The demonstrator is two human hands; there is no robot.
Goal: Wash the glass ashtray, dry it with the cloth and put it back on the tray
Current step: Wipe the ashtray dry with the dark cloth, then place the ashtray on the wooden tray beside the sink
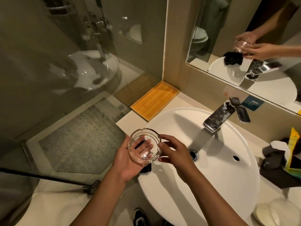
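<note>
Landmark: white sink (219,185). Left hand (128,163) at the sink's left front rim, palm up under the glass ashtray (144,145); grip half-curled, fingers visible through the clear base, cradling the ashtray from below. Right hand (175,154) just right of the ashtray, over the sink's left part; thumb and forefinger touch the ashtray's right rim, remaining fingers loosely bent. Ashtray held upright, above the sink's left edge, clear of the basin. Dark cloth (145,168) partly visible beneath the left hand, at the sink's rim; most of it hidden. Drain (193,154) near basin centre, just right of the right hand. Chrome faucet (218,118) at the sink's back edge; no stream visible. Wooden tray (154,100) on the desk (130,123) behind and left of the sink, against the wall corner, well apart from the ashtray. Mirror (244,46) above the faucet reflects both hands and the ashtray.
</note>
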